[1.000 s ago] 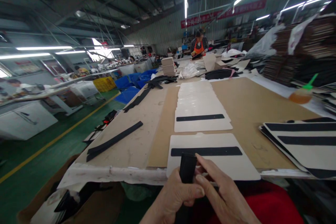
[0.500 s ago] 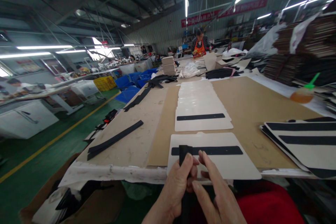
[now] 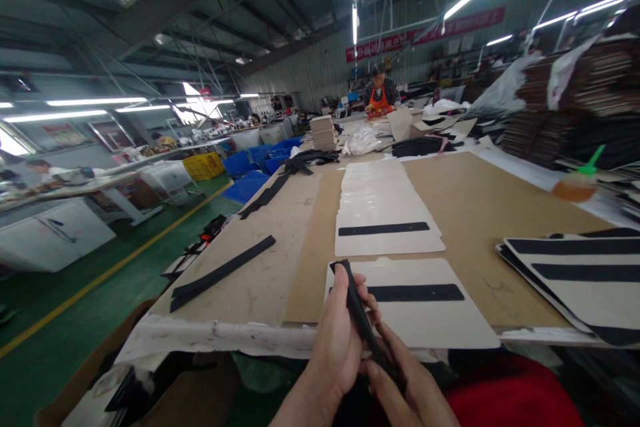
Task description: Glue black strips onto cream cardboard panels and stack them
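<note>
A black strip [image 3: 361, 317] runs slantwise between my two hands over the table's front edge. My left hand [image 3: 336, 337] is closed around its upper part, thumb lying along the top end. Lower down, my right hand [image 3: 405, 377] pinches the strip between thumb and fingers. Just beyond my hands lies a pale board [image 3: 430, 323] with a black band [image 3: 420, 293] across it, partly covered by my left hand. Behind it, overlapping pale boards [image 3: 377, 193] form a row, the nearest bearing a black band [image 3: 384, 229].
Loose black strips [image 3: 223, 273] lie on the table's left side. At right is a stack of banded boards [image 3: 575, 293], with a bottle of amber liquid [image 3: 575, 187] behind it. A person in an orange apron [image 3: 380, 99] stands at the far end. Blue bins [image 3: 247, 183] stand left of the table.
The strip has gone from upright to slanted, its lower part swinging right. My left hand has turned, and my right hand has closed on the strip's lower part.
</note>
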`<state>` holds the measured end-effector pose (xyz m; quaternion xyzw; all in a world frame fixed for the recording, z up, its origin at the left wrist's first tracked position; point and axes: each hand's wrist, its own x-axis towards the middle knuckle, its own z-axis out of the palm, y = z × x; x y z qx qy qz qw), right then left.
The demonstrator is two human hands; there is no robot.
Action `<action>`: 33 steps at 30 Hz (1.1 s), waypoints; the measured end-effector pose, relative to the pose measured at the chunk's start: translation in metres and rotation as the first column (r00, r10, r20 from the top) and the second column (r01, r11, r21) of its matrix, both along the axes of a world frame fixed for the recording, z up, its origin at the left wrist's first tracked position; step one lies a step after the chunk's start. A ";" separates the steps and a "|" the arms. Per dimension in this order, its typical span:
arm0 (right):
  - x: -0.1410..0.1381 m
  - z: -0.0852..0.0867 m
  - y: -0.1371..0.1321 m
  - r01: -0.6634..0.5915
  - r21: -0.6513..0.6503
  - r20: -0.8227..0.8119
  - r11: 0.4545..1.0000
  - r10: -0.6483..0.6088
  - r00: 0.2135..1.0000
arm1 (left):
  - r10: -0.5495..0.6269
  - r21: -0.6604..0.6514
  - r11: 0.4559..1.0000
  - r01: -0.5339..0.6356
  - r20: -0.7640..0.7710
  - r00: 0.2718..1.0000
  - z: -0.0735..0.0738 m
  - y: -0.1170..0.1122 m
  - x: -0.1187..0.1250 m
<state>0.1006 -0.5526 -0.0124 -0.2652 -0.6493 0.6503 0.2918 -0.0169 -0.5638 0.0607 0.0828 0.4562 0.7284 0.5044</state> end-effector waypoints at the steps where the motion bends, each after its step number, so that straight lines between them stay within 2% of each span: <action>1: 0.002 0.001 0.000 -0.013 -0.079 -0.008 0.997 0.013 1.000 | -0.035 -0.019 0.999 0.035 -0.008 0.999 -0.001 -0.001 0.000; 3: 0.007 0.005 0.001 -0.061 -0.267 -0.031 0.962 0.055 0.998 | -0.166 -0.034 0.986 0.164 -0.043 0.985 -0.001 -0.004 -0.001; 5: 0.010 0.013 0.003 -0.104 -0.445 -0.110 0.890 0.062 0.992 | -0.267 -0.013 0.964 0.267 -0.101 0.959 0.001 -0.007 -0.001; 6: 0.011 0.019 0.004 -0.113 -0.520 -0.161 0.847 0.032 0.986 | -0.267 0.009 0.963 0.271 -0.136 0.954 0.001 -0.008 0.000; 9: 0.015 0.040 0.011 -0.074 -0.680 -0.275 0.729 -0.161 0.948 | -0.140 0.062 0.986 0.157 -0.220 0.965 0.001 -0.012 0.002; 11: 0.016 0.054 0.020 -0.027 -0.718 -0.322 0.695 -0.298 0.899 | -0.112 0.065 0.989 0.132 -0.245 0.963 -0.004 -0.016 0.003; 14: 0.019 0.070 0.034 0.078 -0.678 -0.402 0.731 -0.457 0.794 | -0.187 0.022 0.980 0.196 -0.204 0.961 -0.014 -0.023 0.010; 17: 0.018 0.082 0.043 0.197 -0.588 -0.468 0.784 -0.529 0.708 | -0.277 -0.037 0.961 0.275 -0.152 0.949 -0.024 -0.032 0.024; 19: 0.015 0.088 0.043 0.239 -0.561 -0.496 0.792 -0.554 0.669 | -0.336 -0.058 0.942 0.331 -0.214 0.917 -0.027 -0.037 0.034; 21: 0.011 0.092 0.041 0.252 -0.573 -0.509 0.780 -0.579 0.637 | -0.358 -0.020 0.928 0.372 -0.329 0.874 -0.028 -0.041 0.043; 24: 0.005 0.094 0.033 0.223 -0.626 -0.483 0.747 -0.596 0.641 | -0.314 0.089 0.916 0.391 -0.445 0.839 -0.026 -0.046 0.049; 26: 0.004 0.093 0.027 0.217 -0.643 -0.464 0.734 -0.599 0.653 | -0.282 0.113 0.925 0.364 -0.438 0.853 -0.024 -0.047 0.048; 29: 0.005 0.090 0.020 0.237 -0.601 -0.471 0.763 -0.578 0.667 | -0.198 0.187 0.946 0.264 -0.312 0.929 -0.022 -0.046 0.046; 33: 0.006 0.084 0.009 0.193 -0.529 -0.502 0.826 -0.488 0.714 | -0.080 0.375 0.917 0.135 -0.159 0.984 -0.019 -0.041 0.044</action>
